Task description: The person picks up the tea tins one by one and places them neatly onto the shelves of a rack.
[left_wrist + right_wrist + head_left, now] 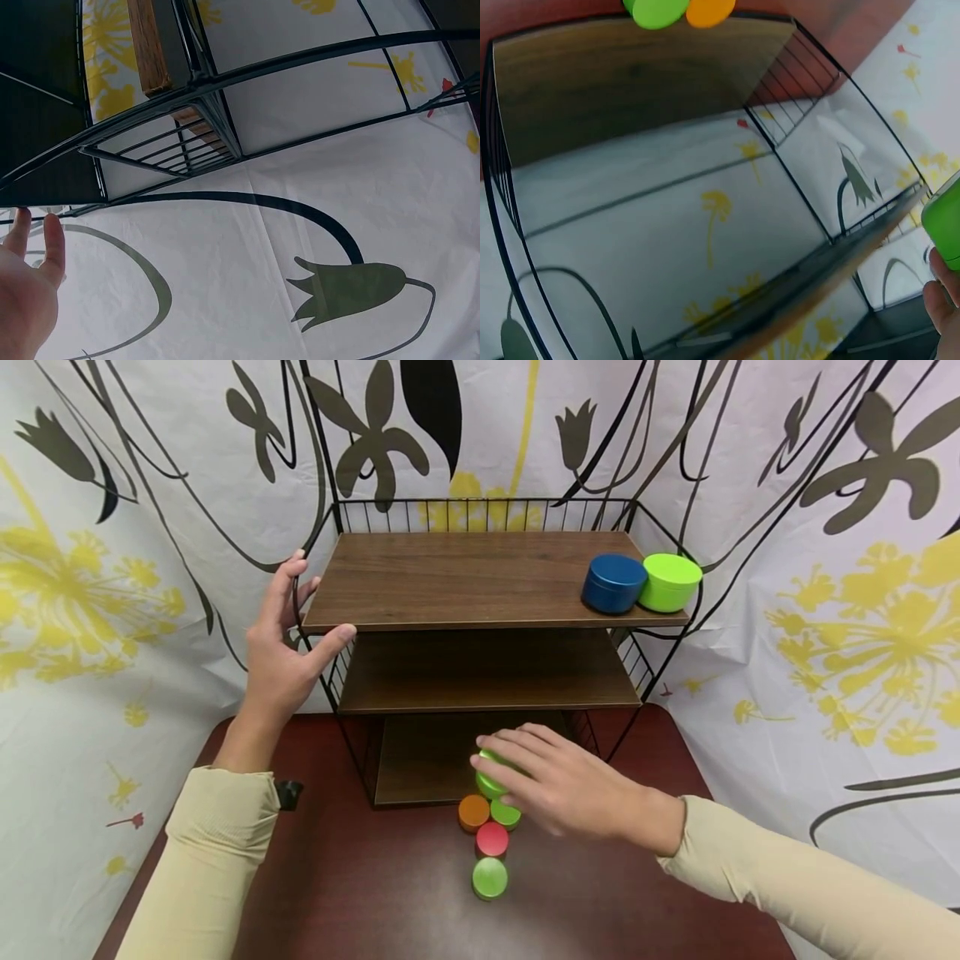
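Note:
My right hand (558, 781) grips a green round tin (491, 774), seen in the right wrist view at the right edge with fingertips against it. In the head view this tin overlaps the front of the bottom shelf (420, 768). Just below lie an orange tin (473, 812), a smaller green tin (506, 815), a red tin (492, 841) and a light green tin (490, 878) on the table. My left hand (281, 652) is at the rack's left side, thumb by the front corner of the top shelf (450, 577), fingers extended beside the black wire frame (247, 71).
A blue tin (614, 583) and a lime green tin (670, 582) stand side by side at the top shelf's right end. The middle shelf (487, 672) lies beneath. Patterned cloth (847, 610) hangs behind and beside the dark red table (360, 893).

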Demonstrator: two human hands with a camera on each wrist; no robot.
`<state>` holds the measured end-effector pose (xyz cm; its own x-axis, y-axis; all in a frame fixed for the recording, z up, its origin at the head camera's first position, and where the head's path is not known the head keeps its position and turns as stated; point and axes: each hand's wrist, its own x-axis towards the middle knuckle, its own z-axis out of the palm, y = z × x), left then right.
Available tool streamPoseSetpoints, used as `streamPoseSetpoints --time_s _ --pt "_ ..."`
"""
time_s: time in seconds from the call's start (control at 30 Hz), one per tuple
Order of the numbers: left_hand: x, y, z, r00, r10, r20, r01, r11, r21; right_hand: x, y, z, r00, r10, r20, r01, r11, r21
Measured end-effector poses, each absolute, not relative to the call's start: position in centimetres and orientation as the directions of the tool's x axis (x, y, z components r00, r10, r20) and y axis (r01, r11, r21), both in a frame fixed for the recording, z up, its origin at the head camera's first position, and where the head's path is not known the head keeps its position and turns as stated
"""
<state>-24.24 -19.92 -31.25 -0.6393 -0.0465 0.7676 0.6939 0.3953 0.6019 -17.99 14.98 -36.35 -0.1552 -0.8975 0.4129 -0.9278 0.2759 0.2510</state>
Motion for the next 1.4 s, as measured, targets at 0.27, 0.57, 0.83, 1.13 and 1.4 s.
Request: streamPoseSetpoints --time_s 0.27,0.57,0.83,1.13,1.4 --pt "-24.6 -20.4 -31.5 -0.61 -0.02 0.792 0.726 0.386 0.569 -18.7 15.1 -33.5 -0.173 -0.887 0.428 -0.924 0.296 0.241" --pt "-24.3 -20.0 -31.3 -0.636 -0.044 0.77 0.701 0.384 0.601 -19.3 15.1 -31.5 -0.159 -0.887 0.433 -0.923 0.289 0.254" --pt "-22.4 -18.8 -29.8 -0.641 -0.047 0.766 0.699 0.375 0.608 -20.0 15.4 -29.0 -0.141 -0.867 0.479 -0.926 0.286 0.246" --pt "-22.8 -19.1 -30.1 -0.649 -0.049 0.759 0.694 0.37 0.617 -21.1 15.3 -26.6 -0.107 -0.812 0.574 -0.926 0.292 0.24" --pt "-22.6 -19.0 -30.0 -0.647 -0.046 0.762 0.7 0.361 0.616 -22.0 15.3 -24.7 -0.086 -0.793 0.603 -0.919 0.297 0.26"
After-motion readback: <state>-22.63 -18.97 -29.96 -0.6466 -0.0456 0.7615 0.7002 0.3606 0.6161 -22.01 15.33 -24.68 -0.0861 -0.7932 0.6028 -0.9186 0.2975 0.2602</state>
